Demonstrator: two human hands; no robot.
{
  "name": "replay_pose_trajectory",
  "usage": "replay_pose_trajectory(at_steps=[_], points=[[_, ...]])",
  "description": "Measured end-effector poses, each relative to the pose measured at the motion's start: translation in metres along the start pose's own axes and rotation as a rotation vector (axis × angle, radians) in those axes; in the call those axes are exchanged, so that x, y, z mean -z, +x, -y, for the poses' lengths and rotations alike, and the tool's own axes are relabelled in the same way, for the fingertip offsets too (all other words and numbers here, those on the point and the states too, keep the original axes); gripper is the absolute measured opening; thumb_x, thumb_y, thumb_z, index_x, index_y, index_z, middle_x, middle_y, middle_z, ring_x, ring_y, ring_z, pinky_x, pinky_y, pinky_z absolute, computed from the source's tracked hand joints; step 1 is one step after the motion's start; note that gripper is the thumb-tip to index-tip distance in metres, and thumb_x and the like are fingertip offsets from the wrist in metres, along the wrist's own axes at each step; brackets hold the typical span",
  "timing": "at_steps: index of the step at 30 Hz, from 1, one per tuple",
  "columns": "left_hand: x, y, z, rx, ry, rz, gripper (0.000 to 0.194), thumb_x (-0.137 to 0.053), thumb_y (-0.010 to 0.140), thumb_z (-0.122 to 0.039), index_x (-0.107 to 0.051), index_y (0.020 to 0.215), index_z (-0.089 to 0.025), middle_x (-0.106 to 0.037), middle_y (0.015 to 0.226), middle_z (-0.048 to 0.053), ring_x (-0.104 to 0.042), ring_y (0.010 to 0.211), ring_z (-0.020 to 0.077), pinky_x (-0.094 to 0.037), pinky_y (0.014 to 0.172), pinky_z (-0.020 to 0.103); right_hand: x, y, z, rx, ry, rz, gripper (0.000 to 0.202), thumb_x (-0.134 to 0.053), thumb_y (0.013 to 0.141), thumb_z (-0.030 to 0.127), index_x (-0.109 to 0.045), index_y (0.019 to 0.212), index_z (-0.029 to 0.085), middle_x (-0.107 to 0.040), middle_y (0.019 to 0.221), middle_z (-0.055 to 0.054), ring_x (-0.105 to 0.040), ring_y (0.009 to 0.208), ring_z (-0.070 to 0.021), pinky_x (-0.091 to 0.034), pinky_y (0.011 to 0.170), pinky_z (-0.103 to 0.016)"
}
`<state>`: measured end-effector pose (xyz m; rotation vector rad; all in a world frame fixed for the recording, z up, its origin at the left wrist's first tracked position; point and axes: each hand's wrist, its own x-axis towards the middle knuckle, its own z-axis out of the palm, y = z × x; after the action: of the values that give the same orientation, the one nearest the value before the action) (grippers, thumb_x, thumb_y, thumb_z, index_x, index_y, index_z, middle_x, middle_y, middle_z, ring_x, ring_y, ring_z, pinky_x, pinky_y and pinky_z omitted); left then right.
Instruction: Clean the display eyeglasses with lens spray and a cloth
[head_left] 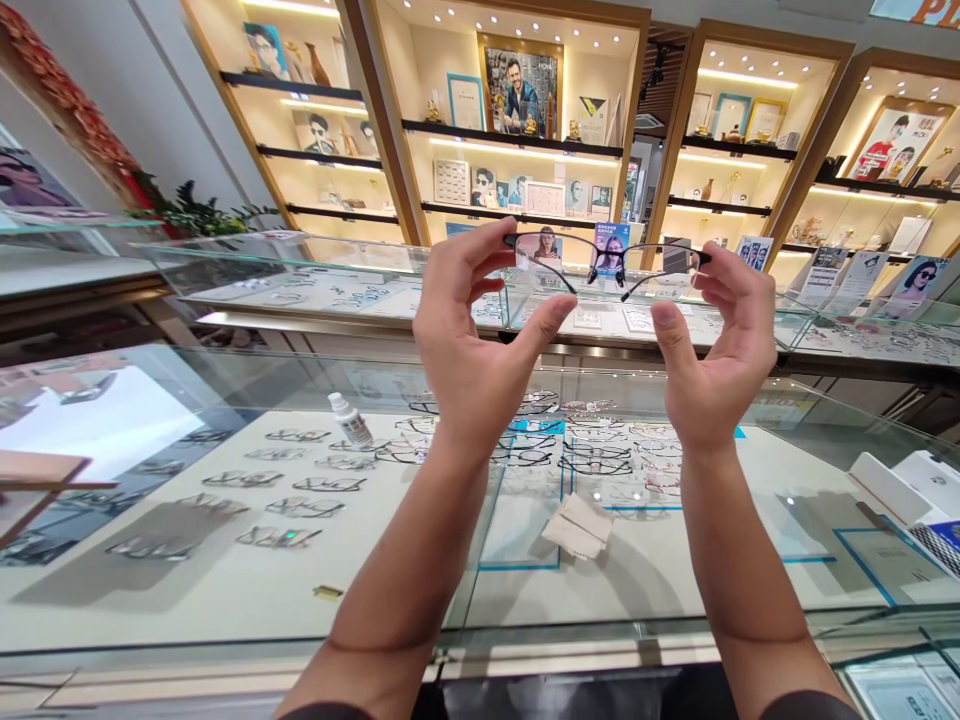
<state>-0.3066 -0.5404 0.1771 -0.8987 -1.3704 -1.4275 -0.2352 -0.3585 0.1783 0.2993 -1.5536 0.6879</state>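
The fingers (469, 250) of the left hand (472, 340) are bent around the left end of a pair of glasses (609, 256), the index finger over the hinge corner, the others curled below, and the thumb spread well away under the left lens. The fingers of the right hand (716, 365) have the opposite end in much the same light hold, thumb parted from them and pointing up beneath the right lens; whether either thumb touches the frame I cannot tell. The glasses hang between the two hands, lifted off the near counter (225, 615) and seen beyond its far edge, against the display counter (420, 322) behind. Their long axis runs left to right, close to level, roughly along that far edge, so neither hand is nearer: each has one end. The temples appear to point away from the person, toward the lit shelves (517, 140). Below, between the forearms, a folded cloth (577, 527) lies toward the middle of the counter; a white spray bottle (350, 420) is left of the left forearm, nearer the far edge, beside rows of frames (328, 485). White boxes (900, 487) are at the counter's right end.
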Motion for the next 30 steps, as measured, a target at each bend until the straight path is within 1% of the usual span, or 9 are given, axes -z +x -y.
replay_pose_trajectory(at_steps=[5,8,12,17,21,23,25,28,30], points=[[0.001,0.002,0.002,0.071,-0.015,0.054,0.071,-0.078,0.076,-0.075,-0.061,0.132,-0.036,-0.065,0.133,0.009,-0.065,0.125,0.0327,-0.059,0.098,0.048,0.0,0.001,0.005,0.078,0.022,-0.052,0.042,-0.065,0.096,0.052,-0.061,0.134,0.035,-0.062,0.125,-0.007,-0.063,0.118,-0.0294,-0.053,0.105,-0.06],[0.0,0.002,0.002,0.073,0.009,0.054,0.071,-0.076,0.076,-0.076,-0.06,0.132,-0.035,-0.065,0.134,0.009,-0.066,0.125,0.0321,-0.06,0.099,0.047,0.0,0.002,0.005,0.069,0.017,-0.038,0.042,-0.064,0.097,0.053,-0.06,0.135,0.035,-0.061,0.127,-0.007,-0.061,0.121,-0.0301,-0.052,0.106,-0.061],[-0.002,0.001,0.004,0.062,0.015,0.059,0.073,-0.077,0.076,-0.076,-0.059,0.133,-0.035,-0.065,0.136,0.009,-0.067,0.125,0.0312,-0.061,0.097,0.045,-0.001,0.001,0.005,0.091,0.004,-0.041,0.043,-0.065,0.096,0.055,-0.058,0.133,0.033,-0.062,0.126,-0.008,-0.062,0.117,-0.0303,-0.054,0.105,-0.058],[-0.004,0.0,0.009,0.078,-0.008,0.066,0.074,-0.076,0.077,-0.076,-0.057,0.134,-0.034,-0.064,0.134,0.009,-0.068,0.124,0.03,-0.061,0.096,0.042,-0.001,-0.003,0.006,-0.021,-0.017,0.066,0.051,-0.059,0.097,0.062,-0.05,0.14,0.035,-0.058,0.136,-0.011,-0.05,0.136,-0.0362,-0.05,0.112,-0.063],[-0.007,-0.001,0.014,0.093,-0.035,0.065,0.072,-0.075,0.078,-0.076,-0.058,0.133,-0.034,-0.065,0.134,0.009,-0.069,0.122,0.0295,-0.061,0.094,0.041,0.0,-0.004,0.009,-0.007,-0.044,0.047,0.052,-0.061,0.096,0.063,-0.052,0.139,0.036,-0.059,0.136,-0.011,-0.049,0.139,-0.0384,-0.048,0.113,-0.067],[-0.008,-0.003,0.015,0.091,-0.03,0.063,0.071,-0.076,0.079,-0.075,-0.057,0.134,-0.034,-0.065,0.135,0.009,-0.069,0.122,0.029,-0.06,0.095,0.041,0.001,-0.003,0.01,-0.006,-0.054,0.045,0.051,-0.062,0.095,0.062,-0.053,0.139,0.036,-0.06,0.136,-0.01,-0.05,0.138,-0.0379,-0.048,0.113,-0.066],[-0.009,-0.004,0.014,0.085,0.0,0.041,0.071,-0.078,0.078,-0.073,-0.056,0.135,-0.035,-0.065,0.135,0.008,-0.067,0.124,0.0289,-0.059,0.095,0.041,0.001,-0.002,0.011,-0.009,-0.042,0.042,0.049,-0.063,0.096,0.059,-0.055,0.138,0.036,-0.062,0.136,-0.009,-0.056,0.132,-0.0352,-0.05,0.112,-0.063],[-0.011,-0.008,0.009,0.076,0.025,-0.029,0.072,-0.083,0.076,-0.068,-0.055,0.135,-0.036,-0.063,0.137,0.007,-0.061,0.131,0.0307,-0.057,0.099,0.044,0.002,-0.001,0.009,-0.04,0.011,0.064,0.043,-0.063,0.097,0.053,-0.059,0.136,0.035,-0.066,0.134,-0.007,-0.064,0.119,-0.0293,-0.053,0.107,-0.058],[-0.012,-0.011,0.005,0.058,0.03,-0.076,0.073,-0.085,0.075,-0.065,-0.055,0.135,-0.036,-0.06,0.14,0.007,-0.056,0.136,0.0325,-0.054,0.103,0.047,0.002,-0.001,0.005,-0.086,0.049,0.102,0.043,-0.063,0.098,0.052,-0.06,0.137,0.035,-0.067,0.134,-0.005,-0.066,0.117,-0.0274,-0.055,0.105,-0.057]])
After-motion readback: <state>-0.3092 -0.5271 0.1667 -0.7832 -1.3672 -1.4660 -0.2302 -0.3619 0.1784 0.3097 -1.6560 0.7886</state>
